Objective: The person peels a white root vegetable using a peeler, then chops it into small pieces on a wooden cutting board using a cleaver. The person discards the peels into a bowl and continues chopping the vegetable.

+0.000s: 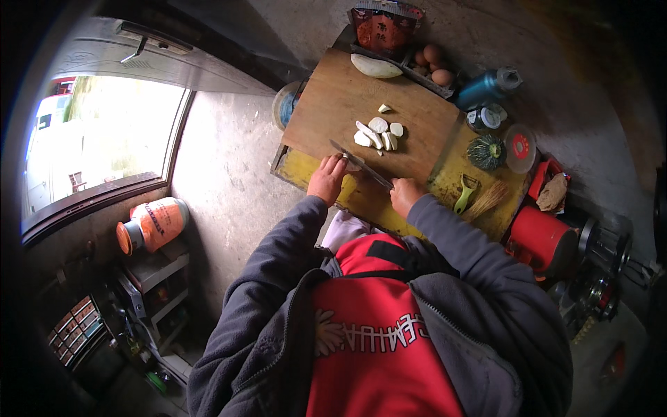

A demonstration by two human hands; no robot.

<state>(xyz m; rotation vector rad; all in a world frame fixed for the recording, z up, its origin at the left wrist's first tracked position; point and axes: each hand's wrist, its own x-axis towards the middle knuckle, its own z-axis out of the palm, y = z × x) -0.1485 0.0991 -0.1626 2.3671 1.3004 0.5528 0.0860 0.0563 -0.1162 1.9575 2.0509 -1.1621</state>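
Note:
A kitchen knife (369,171) slants across the near edge of the wooden cutting board (333,99), its handle gripped in my right hand (407,195). My left hand (327,180) has its fingers bunched against the blade, on a small pale vegetable piece (345,156) mostly hidden by fingers and knife. Just beyond the blade lies a loose group of cut white vegetable pieces (378,125), some round slices, some chunks. A smaller wedge (384,108) rests apart from them. One long peeled white vegetable (376,66) lies at the board's far edge.
Brown eggs (442,77), a red food packet (385,28), a blue bottle (482,88) and a jar (484,119) line the back. Right of the board are a green squash (486,152), a green-handled peeler (465,193) and a straw brush (487,199) on the yellow tabletop (443,180).

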